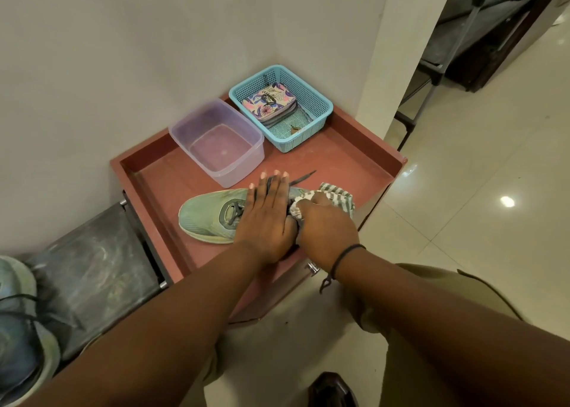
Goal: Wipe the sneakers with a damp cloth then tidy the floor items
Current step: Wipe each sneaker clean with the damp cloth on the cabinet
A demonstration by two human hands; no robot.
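Note:
A pale green sneaker [206, 215] with grey laces lies on its side on the red tray-top cabinet [354, 160], toe pointing left. My left hand [265, 218] presses flat on the sneaker's middle, fingers straight. My right hand [324, 224] grips a bunched green-and-white striped cloth [336, 195] against the sneaker's heel end, which is hidden under both hands. A second sneaker [18, 323] sits at the far left edge on a dark lower surface.
A clear plastic tub [216, 141] holding water stands behind the sneaker. A blue mesh basket [308, 98] with a floral pouch [268, 103] sits in the back corner by the walls. A dark shelf rack [462, 52] stands at the right rear on cream tiles.

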